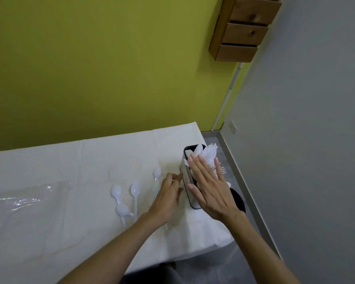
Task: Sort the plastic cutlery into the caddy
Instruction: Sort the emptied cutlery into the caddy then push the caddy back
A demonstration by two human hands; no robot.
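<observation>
A black and metal caddy [186, 177] stands near the table's right edge, filled with white plastic cutlery [208, 153]; fork tines stick out on both sides. My right hand [208, 185] lies flat, fingers spread, on top of the cutlery in the caddy. My left hand [168, 196] rests on the table against the caddy's left side, fingers curled; whether it holds anything is hidden. Several white plastic spoons lie loose on the table to the left: one [116, 192], another [135, 191], and one [157, 173] by my left fingers.
The table [70, 160] has a white cloth. A clear plastic bag [25, 203] lies at the left. The table's right edge drops to a grey floor right beside the caddy. A wooden drawer unit [244, 29] hangs on the green wall.
</observation>
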